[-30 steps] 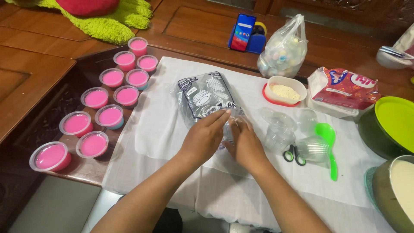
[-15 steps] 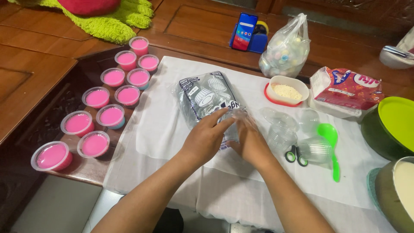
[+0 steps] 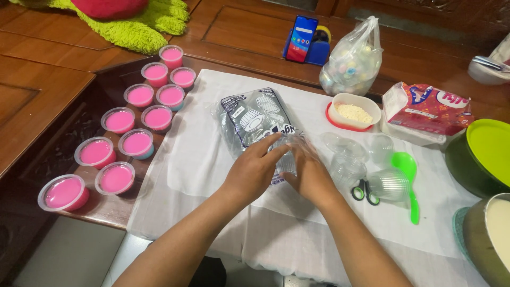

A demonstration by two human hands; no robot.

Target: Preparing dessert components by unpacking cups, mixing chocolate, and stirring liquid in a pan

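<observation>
A clear plastic pack of stacked cups [image 3: 255, 119] lies on the white cloth [image 3: 202, 159]. My left hand [image 3: 255, 170] rests on the pack's near end, fingers stretched over the wrap. My right hand [image 3: 311, 172] presses against the same end from the right, fingers curled on the plastic. Both hands grip the pack's opening between them. Loose clear cups [image 3: 348, 165] lie just right of my right hand.
Several lidded cups of pink pudding [image 3: 137, 98] stand in rows at the left. Scissors [image 3: 364, 191], a green spoon [image 3: 409, 175], a tub of crumbs [image 3: 353, 111], a red snack bag [image 3: 430, 109], a knotted bag [image 3: 353, 61] and green-lidded bowls [image 3: 486, 154] fill the right.
Both hands have kept working at the pack's near end; the fingers shifted slightly and the pack turned a little.
</observation>
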